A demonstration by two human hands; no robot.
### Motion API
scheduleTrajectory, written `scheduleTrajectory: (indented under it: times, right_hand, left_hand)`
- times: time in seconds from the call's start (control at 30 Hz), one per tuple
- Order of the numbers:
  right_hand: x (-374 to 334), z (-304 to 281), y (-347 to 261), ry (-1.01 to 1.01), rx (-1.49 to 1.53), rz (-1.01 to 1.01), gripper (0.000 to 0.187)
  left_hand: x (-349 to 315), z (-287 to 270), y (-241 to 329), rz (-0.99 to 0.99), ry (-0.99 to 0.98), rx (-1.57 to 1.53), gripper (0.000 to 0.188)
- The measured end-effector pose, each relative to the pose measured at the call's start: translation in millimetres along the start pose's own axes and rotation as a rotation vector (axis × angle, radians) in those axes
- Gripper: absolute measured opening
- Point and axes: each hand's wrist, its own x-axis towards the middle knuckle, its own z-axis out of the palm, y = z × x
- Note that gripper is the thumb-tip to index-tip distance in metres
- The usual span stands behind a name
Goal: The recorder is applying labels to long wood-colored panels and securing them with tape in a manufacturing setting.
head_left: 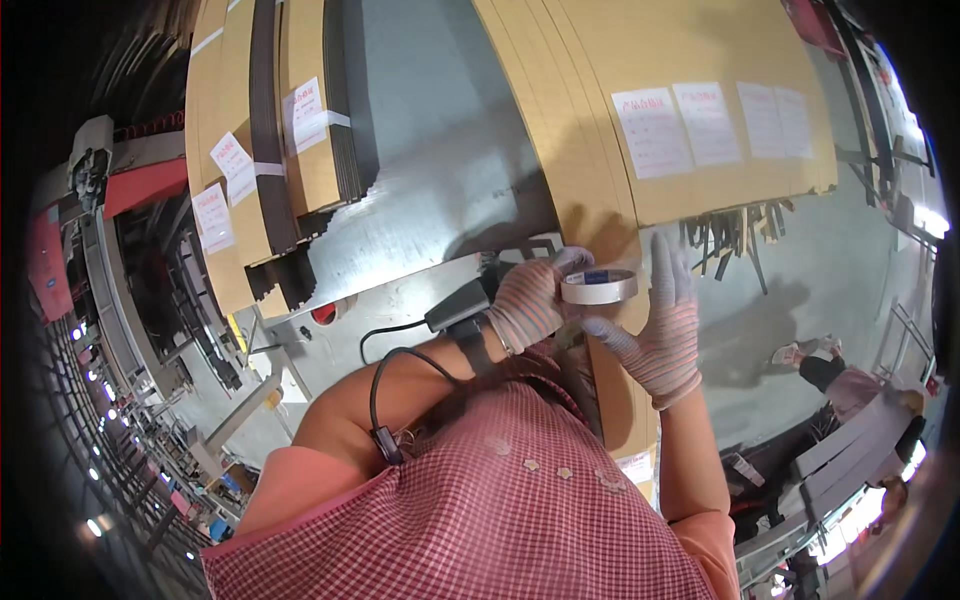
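My left hand (527, 305), in a striped knit glove, grips a roll of white tape (600, 291) at its left side. Beside the roll, my right hand (662, 340), gloved alike, is open with its fingers stretched out forward and its thumb apart. Both hands hover over a long brown cardboard piece (590, 175) that runs from the far edge down toward my body. A dark device (462, 305) with a black cable is strapped to my left wrist.
Strapped stacks of cardboard (233, 95) with paper labels lie at the left on a metal table (440, 140). More labelled cardboard (735, 185) lies at the right, dark strips (740, 240) under its near edge. Another person (850, 385) is at the far right.
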Motion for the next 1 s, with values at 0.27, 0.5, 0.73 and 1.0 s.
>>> scheduleTrajectory:
  times: [0.27,0.5,0.73,1.0]
  right_hand:
    - [30.3,-57.8,27.4,-0.399,-0.129,0.149,0.023]
    - [24.8,24.7,123.8,-0.128,0.029,0.339,0.025]
    - [-5.5,27.6,119.5,-0.129,0.055,0.109,0.055]
    - [-81.9,-20.8,96.6,-0.663,0.114,0.465,0.05]
  left_hand:
    - [9.1,-3.1,3.4,-0.017,-0.052,0.145,0.039]
    - [-2.4,0.2,-6.0,-0.062,-0.036,0.109,0.038]
    - [20.1,7.5,-48.4,-0.086,0.355,0.361,0.039]
    - [-74.3,61.4,-8.4,0.032,-0.141,0.248,0.077]
